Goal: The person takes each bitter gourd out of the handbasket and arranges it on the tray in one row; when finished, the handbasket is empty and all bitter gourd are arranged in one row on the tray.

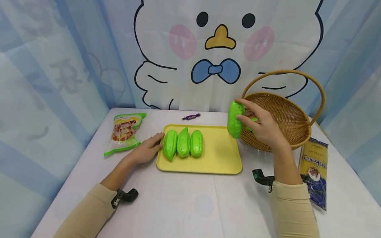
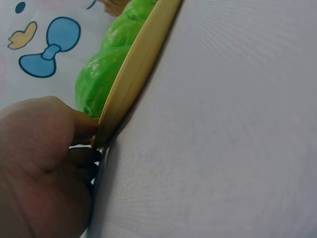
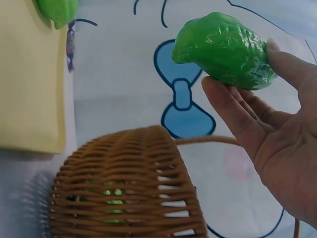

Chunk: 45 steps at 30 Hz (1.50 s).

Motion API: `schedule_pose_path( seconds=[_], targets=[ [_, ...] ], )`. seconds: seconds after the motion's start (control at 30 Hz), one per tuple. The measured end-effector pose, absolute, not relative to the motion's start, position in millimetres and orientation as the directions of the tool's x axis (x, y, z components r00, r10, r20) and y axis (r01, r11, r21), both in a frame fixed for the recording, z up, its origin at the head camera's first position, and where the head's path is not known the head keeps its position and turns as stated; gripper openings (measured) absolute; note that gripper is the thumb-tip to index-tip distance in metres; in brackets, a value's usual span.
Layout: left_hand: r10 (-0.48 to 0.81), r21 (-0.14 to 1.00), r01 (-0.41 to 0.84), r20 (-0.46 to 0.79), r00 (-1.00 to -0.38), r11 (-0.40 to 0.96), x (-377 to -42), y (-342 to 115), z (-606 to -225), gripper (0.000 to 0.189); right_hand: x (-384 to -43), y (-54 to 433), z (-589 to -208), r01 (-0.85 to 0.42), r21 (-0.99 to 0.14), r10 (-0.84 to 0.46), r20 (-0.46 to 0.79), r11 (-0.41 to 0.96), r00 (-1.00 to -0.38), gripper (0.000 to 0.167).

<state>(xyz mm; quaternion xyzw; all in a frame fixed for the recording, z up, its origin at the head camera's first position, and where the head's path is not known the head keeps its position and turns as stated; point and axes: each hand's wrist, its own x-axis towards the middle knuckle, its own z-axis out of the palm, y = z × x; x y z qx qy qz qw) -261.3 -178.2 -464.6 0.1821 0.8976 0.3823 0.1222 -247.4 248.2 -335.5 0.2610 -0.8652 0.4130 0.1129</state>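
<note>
My right hand [image 1: 262,126] pinches a plump, glossy green packet [image 1: 235,119] between thumb and fingers, raised by the tray's right end and the basket's near side. In the right wrist view the packet [image 3: 223,49] tapers at one end and its skin is crinkled. Three similar green packets [image 1: 183,143] lie side by side on the left half of a yellow tray [image 1: 219,149]. At the tray's left end, my left hand [image 1: 147,149] grips the rim, as the left wrist view shows with the rim [image 2: 133,74] at the fingers.
A wicker basket [image 1: 279,109] with a tall handle leans tilted at the back right, with some green inside. Beside it lies a gold and blue bag [image 1: 313,172]. A snack bag [image 1: 123,131] rests at left, and a purple wrapped candy [image 1: 191,116] behind the tray.
</note>
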Motion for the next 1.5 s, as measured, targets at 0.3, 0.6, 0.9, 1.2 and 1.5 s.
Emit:
schedule_pose_path(
  seconds=[0.3, 0.6, 0.9, 1.2, 1.5],
  targets=[
    [0.422, 0.724, 0.243, -0.072, -0.904, 0.645, -261.2, -179.1, -466.0, 0.058, -255.4, 223.8, -351.0, -0.563, -0.633, -0.469, 0.334, 0.532, -0.818, 0.051],
    [0.419, 0.722, 0.241, -0.075, -0.905, 0.649, -261.8, -180.2, -466.3, 0.058, -257.4, 206.9, -358.4, -0.415, -0.721, -0.460, 0.150, 0.555, -0.875, 0.055],
    [0.419, 0.723, 0.240, -0.075, -0.905, 0.648, -263.3, -181.6, -467.0, 0.058, -262.0, 198.7, -370.3, -0.325, -0.746, -0.467, 0.022, 0.581, -0.884, 0.055],
    [0.425, 0.723, 0.253, -0.061, -0.903, 0.643, -262.6, -181.4, -466.8, 0.058, -269.1, 194.9, -385.6, -0.272, -0.779, -0.495, -0.056, 0.565, -0.867, 0.055],
    [0.424, 0.720, 0.251, -0.065, -0.903, 0.646, -262.3, -180.0, -466.1, 0.058, -270.0, 195.5, -389.8, -0.315, -0.718, -0.528, -0.085, 0.621, -0.845, 0.067]
  ],
)
